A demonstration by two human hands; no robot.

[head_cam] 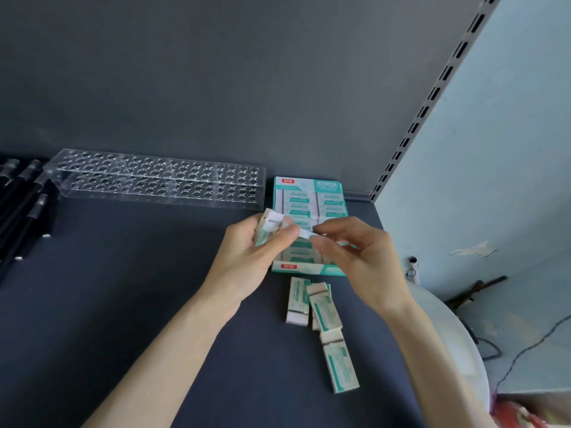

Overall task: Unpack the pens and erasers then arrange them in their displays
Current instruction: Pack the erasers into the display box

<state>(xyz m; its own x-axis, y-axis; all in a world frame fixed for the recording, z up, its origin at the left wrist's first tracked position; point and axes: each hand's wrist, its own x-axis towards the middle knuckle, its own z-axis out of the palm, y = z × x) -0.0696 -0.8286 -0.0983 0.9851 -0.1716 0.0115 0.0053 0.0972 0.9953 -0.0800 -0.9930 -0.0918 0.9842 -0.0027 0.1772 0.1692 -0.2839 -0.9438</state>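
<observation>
The left hand (pixel 247 251) has its fingers curled round a wrapped eraser (pixel 268 227) and grips it just over the left edge of the eraser display box (pixel 321 268). The right hand (pixel 361 257) pinches a thin white strip (pixel 306 233) of wrapping between thumb and forefinger, with its other fingers loosely bent. The strip runs from the held eraser across the middle of the box. The box stands open with rows of teal-and-white erasers in it, partly hidden behind both hands. Just in front of the box several loose erasers (pixel 325 307) lie on the dark blue-grey worktop (pixel 139 319), some touching and overlapping. Left of the box a clear pen holder (pixel 154 180) with rows of round holes lies along the back, and further left lie black pens (pixel 24 205). Behind the box rises a grey back panel (pixel 216 72). To the box's right stand a slotted metal upright (pixel 432 97) and a pale blue wall (pixel 494 149) with flaked paint. Lower right of the box, off the worktop, are a white rounded object (pixel 448 335) and a dark cable (pixel 525 350). Both bare forearms rise from the bottom edge and converge over the near half of the box.
</observation>
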